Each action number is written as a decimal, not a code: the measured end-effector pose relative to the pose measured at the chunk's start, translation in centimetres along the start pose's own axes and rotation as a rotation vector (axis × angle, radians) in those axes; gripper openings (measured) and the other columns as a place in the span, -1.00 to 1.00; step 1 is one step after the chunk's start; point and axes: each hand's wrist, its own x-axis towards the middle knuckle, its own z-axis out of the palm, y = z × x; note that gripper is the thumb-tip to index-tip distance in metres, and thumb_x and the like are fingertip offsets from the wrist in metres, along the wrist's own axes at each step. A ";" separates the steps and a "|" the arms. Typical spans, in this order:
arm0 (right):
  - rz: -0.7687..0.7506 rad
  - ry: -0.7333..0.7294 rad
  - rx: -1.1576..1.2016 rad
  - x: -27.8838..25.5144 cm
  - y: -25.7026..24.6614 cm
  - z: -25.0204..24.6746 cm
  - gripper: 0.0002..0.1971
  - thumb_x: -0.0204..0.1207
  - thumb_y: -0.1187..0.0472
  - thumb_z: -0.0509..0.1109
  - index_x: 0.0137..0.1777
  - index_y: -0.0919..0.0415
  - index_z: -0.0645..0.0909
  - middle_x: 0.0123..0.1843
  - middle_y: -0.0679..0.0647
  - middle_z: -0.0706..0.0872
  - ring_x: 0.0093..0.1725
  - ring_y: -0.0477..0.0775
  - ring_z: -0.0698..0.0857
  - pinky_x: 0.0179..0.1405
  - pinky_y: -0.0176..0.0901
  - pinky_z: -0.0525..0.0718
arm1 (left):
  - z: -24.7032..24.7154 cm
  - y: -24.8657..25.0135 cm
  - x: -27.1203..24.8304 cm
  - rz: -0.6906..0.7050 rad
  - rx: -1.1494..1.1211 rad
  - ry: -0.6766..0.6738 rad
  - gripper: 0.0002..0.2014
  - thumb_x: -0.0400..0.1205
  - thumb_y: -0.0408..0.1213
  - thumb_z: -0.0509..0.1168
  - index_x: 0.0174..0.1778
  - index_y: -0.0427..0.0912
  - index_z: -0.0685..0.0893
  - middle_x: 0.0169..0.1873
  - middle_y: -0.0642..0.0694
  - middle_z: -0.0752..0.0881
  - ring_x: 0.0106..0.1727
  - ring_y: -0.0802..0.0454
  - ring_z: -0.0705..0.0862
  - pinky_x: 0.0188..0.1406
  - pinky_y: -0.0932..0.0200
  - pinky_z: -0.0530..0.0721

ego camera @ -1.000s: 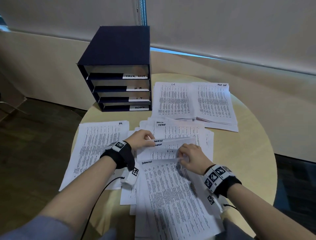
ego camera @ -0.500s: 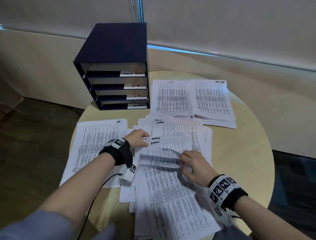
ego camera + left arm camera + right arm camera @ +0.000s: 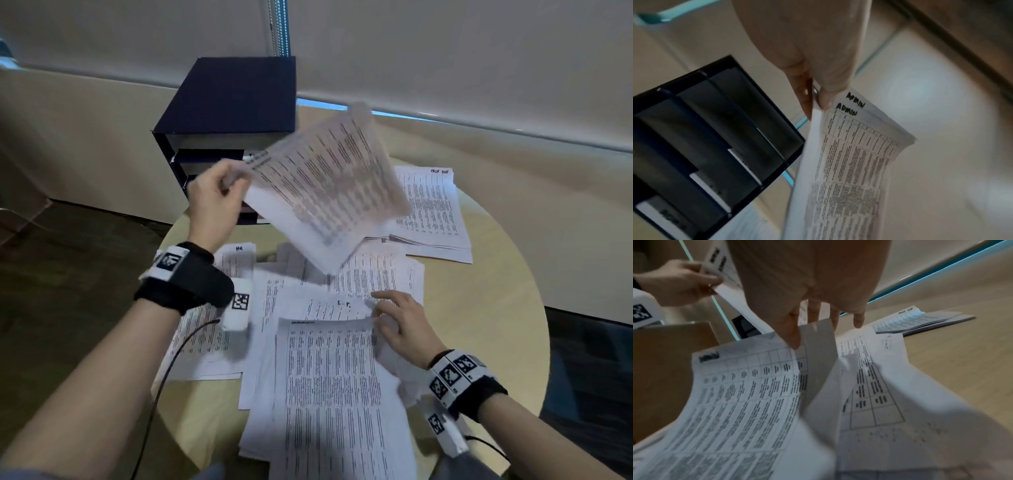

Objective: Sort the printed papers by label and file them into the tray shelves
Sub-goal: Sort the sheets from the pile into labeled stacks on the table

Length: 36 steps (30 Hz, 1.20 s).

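My left hand [image 3: 219, 198] is raised in front of the dark blue tray shelves [image 3: 233, 92] and pinches the top corner of two sheets marked ADMIN [image 3: 325, 192]. In the left wrist view thumb and forefinger of that hand [image 3: 816, 97] clamp these ADMIN sheets [image 3: 855, 162], which hang beside the shelves' [image 3: 715, 138] labelled slots. My right hand [image 3: 397, 318] lies with straight, spread fingers on the central pile [image 3: 329, 377]. In the right wrist view this hand [image 3: 818, 318] has its thumb on another ADMIN sheet [image 3: 748, 386], with a sheet corner standing up by the fingers.
A pile marked HR [image 3: 205, 329] lies under my left forearm. A task list pile [image 3: 431, 212] sits at the back right of the round wooden table [image 3: 496, 308]. A sheet marked I.T. [image 3: 342, 305] shows in the central pile.
My left hand has lifted the two ADMIN sheets off the pile and swung them up toward the tray shelves. My right hand has stayed on the pile and spread its fingers.
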 end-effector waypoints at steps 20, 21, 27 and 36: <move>-0.056 -0.083 -0.175 4.1 -2.2 -1.3 -0.65 0.37 0.02 0.09 0.02 0.06 0.62 0.36 -0.16 0.53 0.38 -0.06 0.37 0.38 -0.06 0.16 | 7.1 -6.9 -6.9 -0.604 0.076 -1.036 -0.24 0.44 -0.14 0.56 0.53 -0.27 0.43 0.39 -0.22 0.58 0.33 -0.17 0.61 0.42 -0.10 0.53; -0.047 -0.087 -0.173 4.2 -2.2 -1.0 -0.68 0.36 0.01 0.06 -0.05 0.03 0.60 0.33 -0.14 0.55 0.35 -0.04 0.40 0.38 -0.05 0.16 | 7.1 -7.1 -7.0 -0.603 0.066 -1.035 -0.24 0.43 -0.12 0.57 0.51 -0.27 0.45 0.33 -0.23 0.62 0.29 -0.20 0.64 0.40 -0.14 0.55; -0.033 -0.035 -0.173 4.6 -2.1 -0.3 -0.85 0.47 0.14 0.22 -0.11 0.05 0.62 -0.05 -0.10 0.56 -0.02 -0.06 0.44 0.11 -0.11 0.26 | 7.1 -6.9 -7.7 -0.495 0.085 -1.008 -0.51 0.51 -0.22 0.51 0.35 -0.14 0.57 -0.05 -0.22 0.66 -0.19 0.02 0.59 -0.13 0.12 0.61; 0.011 -0.086 -0.063 3.2 -1.8 0.1 -0.91 0.54 0.30 0.34 -0.10 0.24 0.68 -0.14 0.07 0.66 -0.15 -0.04 0.51 -0.17 -0.46 0.31 | 7.2 -4.6 -9.6 -0.082 0.251 -1.008 -0.56 0.64 -0.43 0.18 0.31 0.20 0.42 0.31 0.10 0.39 -0.24 0.30 0.52 -0.17 0.44 0.49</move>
